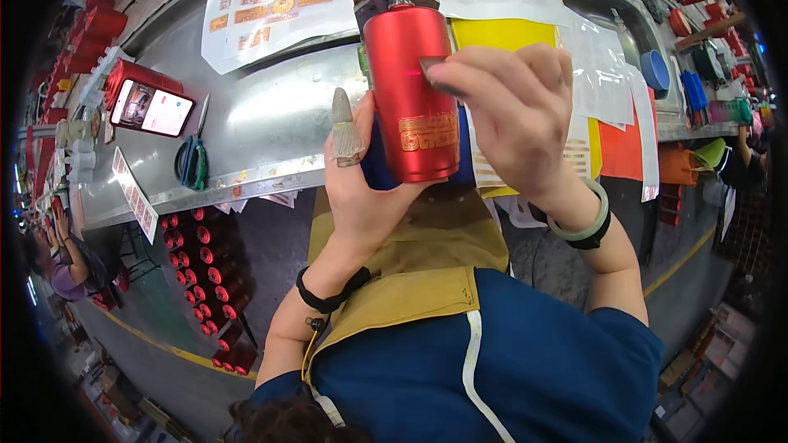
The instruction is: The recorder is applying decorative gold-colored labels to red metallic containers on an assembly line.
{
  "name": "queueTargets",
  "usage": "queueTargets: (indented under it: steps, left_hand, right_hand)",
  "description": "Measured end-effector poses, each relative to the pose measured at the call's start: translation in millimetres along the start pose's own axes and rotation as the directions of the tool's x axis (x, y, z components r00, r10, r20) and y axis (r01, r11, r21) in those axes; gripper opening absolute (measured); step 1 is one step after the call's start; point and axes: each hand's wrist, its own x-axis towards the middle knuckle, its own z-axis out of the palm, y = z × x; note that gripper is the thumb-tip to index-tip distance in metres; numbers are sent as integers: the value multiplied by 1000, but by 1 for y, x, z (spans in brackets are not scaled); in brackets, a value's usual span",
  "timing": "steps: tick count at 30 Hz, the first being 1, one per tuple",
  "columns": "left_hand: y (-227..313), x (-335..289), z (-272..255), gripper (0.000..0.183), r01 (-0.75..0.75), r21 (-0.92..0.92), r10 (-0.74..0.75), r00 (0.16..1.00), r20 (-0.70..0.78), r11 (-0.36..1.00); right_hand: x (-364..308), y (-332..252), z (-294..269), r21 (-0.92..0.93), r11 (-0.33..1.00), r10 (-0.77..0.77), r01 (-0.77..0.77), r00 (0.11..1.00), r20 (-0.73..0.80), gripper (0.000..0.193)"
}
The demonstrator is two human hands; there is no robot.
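Bare metal worktable (271, 107) spreads across the left, with printed sheets (287, 8) at its far side, a phone (152, 108) propped up and scissors (193, 152) lying near the front edge; below, rows of red cylinders (215, 273) stand near the floor. Most exposed to mishap seems the red bottle (406, 74): its smooth, curved wall could roll or slip if the left hand (359, 201) loosened, since that hand alone appears to steady it. A hard or skewed stroke from the small dark piece (430, 67) at the right fingertips could scratch the glossy coating, and straying lower it might scuff the gold pattern (428, 131).

As for position, the bottle lies between the two hands, neck pointing away from the person and base toward the apron (410, 287). The left hand grasps it around the base, thumb along the bottom edge, the finger in a pale sleeve (346, 133) beside the wall. The right hand (521, 111) pinches the dark piece over the bottle's right side; whether it touches the surface cannot be told.
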Motion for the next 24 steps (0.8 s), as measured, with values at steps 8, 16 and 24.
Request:
queueTargets:
  steps: [8, 16, 24]
  left_hand:
    - [2, -8, 5, 78, -120, 0, 119, 984, -135, 993]
    - [-3, -9, 7, 66, -176, -10, 174, 978, -113, 984]
    - [5, -13, 12, 79, 46, -205, -72, 990, -122, 978]
  right_hand:
    - [7, 3, -37, 574, 581, 501, -577, 810, 307, 19]
    - [-47, 45, -43, 47, 629, 614, -776, 533, 583, 42]
    - [-84, 64, -13, -163, 659, 599, -734, 381, 704, 34]
